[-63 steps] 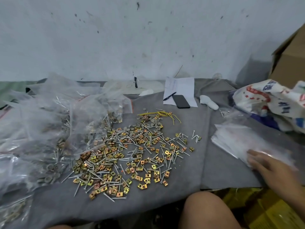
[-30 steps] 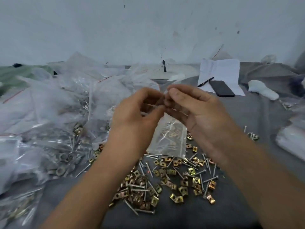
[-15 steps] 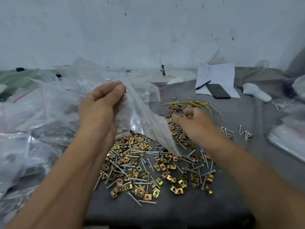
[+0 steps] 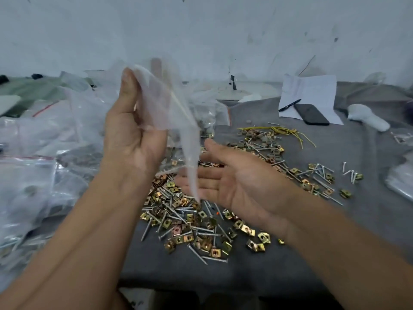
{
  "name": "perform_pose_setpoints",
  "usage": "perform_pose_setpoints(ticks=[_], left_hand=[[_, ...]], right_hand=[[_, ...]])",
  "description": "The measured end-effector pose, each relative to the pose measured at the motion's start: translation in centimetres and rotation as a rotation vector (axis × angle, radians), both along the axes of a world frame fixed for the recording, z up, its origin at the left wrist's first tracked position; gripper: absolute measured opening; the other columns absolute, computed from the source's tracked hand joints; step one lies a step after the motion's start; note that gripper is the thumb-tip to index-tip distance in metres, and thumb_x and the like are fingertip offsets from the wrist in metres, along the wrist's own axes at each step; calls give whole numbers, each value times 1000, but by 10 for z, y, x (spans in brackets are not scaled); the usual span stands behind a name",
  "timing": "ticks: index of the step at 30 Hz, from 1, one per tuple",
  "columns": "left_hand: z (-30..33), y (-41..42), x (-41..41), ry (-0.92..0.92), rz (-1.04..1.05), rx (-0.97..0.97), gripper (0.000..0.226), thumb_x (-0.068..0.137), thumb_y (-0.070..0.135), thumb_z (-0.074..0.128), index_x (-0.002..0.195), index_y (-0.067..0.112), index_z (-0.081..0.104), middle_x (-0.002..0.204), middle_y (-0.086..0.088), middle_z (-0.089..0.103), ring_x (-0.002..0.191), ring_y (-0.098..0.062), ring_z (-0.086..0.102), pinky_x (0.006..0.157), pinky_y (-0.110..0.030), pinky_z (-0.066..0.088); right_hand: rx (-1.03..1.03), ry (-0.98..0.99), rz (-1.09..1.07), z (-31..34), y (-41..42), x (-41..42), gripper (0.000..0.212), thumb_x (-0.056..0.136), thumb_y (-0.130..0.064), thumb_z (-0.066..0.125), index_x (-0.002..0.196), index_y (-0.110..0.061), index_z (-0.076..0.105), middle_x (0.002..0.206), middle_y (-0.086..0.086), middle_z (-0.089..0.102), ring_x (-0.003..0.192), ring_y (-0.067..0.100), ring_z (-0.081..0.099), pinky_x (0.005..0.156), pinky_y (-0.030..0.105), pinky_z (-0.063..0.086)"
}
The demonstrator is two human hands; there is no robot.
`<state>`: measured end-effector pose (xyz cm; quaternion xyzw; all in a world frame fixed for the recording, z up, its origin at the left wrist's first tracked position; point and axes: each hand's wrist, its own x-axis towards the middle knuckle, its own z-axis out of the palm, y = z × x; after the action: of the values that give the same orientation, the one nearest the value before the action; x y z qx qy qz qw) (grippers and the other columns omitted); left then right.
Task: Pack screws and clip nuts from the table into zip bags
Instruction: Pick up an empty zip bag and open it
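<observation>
The left hand (image 4: pixel 131 135) grasps a clear zip bag (image 4: pixel 176 121) (blurred); the right hand (image 4: pixel 232 182) is released, palm up, above clip nuts (image 4: pixel 201 240) and screws (image 4: pixel 169 211).

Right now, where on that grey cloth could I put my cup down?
Two bare patches: the grey cloth at the near edge, in front of the screws and clip nuts, and the strip between the small screw cluster and the phone. The left is crowded with filled bags.
</observation>
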<state>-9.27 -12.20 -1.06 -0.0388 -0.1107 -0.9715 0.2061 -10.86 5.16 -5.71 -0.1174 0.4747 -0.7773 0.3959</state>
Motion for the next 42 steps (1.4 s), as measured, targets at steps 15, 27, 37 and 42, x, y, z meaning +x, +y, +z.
perform_pose_setpoints(ticks=[15, 27, 37, 42], left_hand=[[-13, -10, -16, -106, 76, 16, 24, 88, -5, 71, 111, -14, 70, 107, -29, 77, 98, -38, 79, 113, -37, 51], [-20, 67, 10, -568, 799, -1691, 12, 100, 37, 68, 100, 26, 69, 99, 9, 69, 88, -4, 64, 83, -35, 55], [-32, 68, -6, -549, 372, -1295, 8, 95, 22, 78, 89, 19, 82, 79, -1, 80, 80, -21, 79, 83, -55, 65], [-29, 69, -4, -525, 350, -1220, 13, 96, 22, 77, 88, 14, 82, 78, -2, 79, 63, -17, 71, 62, -40, 65]], right_hand=[[58, -39, -240, 0, 15, -15, 22, 87, 4, 71, 110, 4, 69, 96, 18, 78, 76, 20, 75, 65, 26, 62], [-34, 284, -654, 0, 15, -22, 32, 77, -4, 84, 105, -16, 75, 94, 2, 79, 90, 15, 76, 78, 22, 58], [278, 682, -709, -5, 20, -15, 7, 84, -28, 85, 88, -25, 80, 82, -9, 78, 80, 5, 75, 69, 18, 58], [377, 692, -625, -3, 20, -15, 15, 77, -34, 90, 82, -24, 80, 79, -5, 78, 79, 11, 76, 78, 36, 62]])
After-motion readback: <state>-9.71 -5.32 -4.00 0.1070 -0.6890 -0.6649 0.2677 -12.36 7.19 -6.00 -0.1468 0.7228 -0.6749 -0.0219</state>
